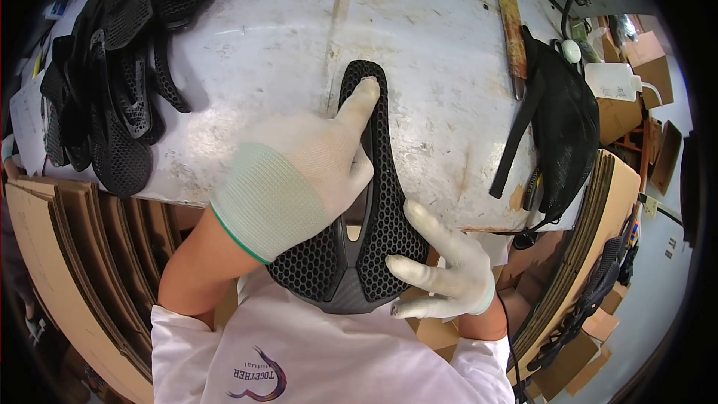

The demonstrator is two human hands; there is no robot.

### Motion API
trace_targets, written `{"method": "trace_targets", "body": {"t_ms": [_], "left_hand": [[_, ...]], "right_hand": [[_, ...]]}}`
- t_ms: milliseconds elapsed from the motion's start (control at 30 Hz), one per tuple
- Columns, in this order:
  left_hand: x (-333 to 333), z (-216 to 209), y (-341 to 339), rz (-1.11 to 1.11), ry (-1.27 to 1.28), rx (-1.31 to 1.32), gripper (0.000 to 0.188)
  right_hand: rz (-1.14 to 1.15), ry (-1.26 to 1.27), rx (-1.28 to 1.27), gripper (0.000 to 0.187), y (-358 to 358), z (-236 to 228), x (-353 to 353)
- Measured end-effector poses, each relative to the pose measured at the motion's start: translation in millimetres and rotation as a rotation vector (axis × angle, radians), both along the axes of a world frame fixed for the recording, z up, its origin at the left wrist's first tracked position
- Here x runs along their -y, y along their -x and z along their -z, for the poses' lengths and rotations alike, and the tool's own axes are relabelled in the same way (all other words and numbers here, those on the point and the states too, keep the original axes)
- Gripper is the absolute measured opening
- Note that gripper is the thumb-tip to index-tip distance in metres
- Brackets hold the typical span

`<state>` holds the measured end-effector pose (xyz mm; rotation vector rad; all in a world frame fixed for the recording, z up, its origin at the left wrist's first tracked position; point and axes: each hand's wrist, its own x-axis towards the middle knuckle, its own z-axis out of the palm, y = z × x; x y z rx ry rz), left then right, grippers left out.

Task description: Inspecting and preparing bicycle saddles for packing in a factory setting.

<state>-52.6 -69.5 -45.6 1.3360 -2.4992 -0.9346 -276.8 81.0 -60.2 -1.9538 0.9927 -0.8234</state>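
Note:
A black bicycle saddle with a honeycomb lattice surface lies lengthwise in front of me. Its narrow nose is over the table, and its wide rear overhangs the near edge, by my shirt. My left hand, in a pale knit glove with a green hem, crosses the saddle's left side. Its index finger is stretched onto the nose; the thumb is bent at the middle, and the remaining fingers are folded out of sight. My right hand, also gloved, is beside the right rear wing with its fingers spread, fingertips at the wing's edge and top.
A pile of black lattice saddles and pads covers the far left of the worn white table. At right lie a rusty flat strip and a black fabric bag. A white squeeze bottle stands beyond. Cardboard sheets flank the near edge.

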Motion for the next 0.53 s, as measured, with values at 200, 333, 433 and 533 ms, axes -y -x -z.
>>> {"method": "trace_targets", "body": {"t_ms": [200,333,433,533], "left_hand": [[0,-2,4,0.003,-0.064,0.062,0.060],[-1,3,2,0.003,-0.005,0.011,0.061],[0,3,1,0.016,0.009,-0.026,0.063],[2,0,2,0.037,-0.031,0.049,0.068]], "right_hand": [[0.078,0.001,0.101,0.076,-16,10,-4],[0.190,-0.045,0.079,0.071,-32,15,-16],[0.157,0.079,-0.092,0.068,-31,26,-20],[0.108,0.065,-0.160,0.067,-27,20,-14]]}}
